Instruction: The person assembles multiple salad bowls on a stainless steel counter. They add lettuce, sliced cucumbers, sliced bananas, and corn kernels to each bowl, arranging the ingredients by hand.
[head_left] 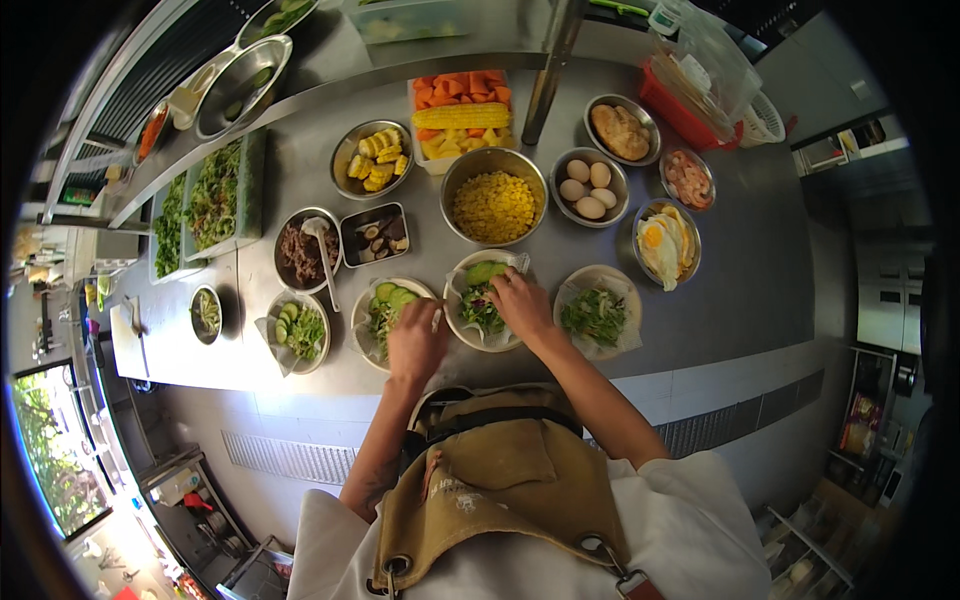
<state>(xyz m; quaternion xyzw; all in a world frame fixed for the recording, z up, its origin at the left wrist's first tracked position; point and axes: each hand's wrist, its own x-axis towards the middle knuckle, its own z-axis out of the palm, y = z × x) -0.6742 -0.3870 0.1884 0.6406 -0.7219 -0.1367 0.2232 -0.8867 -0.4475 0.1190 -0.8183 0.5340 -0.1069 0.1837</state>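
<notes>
My right hand reaches into a paper-lined bowl of salad greens. Its bent fingertips meet the greens beside cucumber slices; what they pinch is hidden. My left hand is curled at the right edge of the neighbouring salad bowl, its fingers drawn together. Something small and pale shows at those fingers, too small to name. Cucumber slices and shredded greens lie in that bowl. Farther left sits a salad bowl with cucumber and greens; at the right, another bowl holds leafy greens.
Behind the salads stand corn kernels, corn pieces, eggs, fried eggs and a dark minced food with a white spoon. Tubs of greens stand left. A metal post rises from the counter.
</notes>
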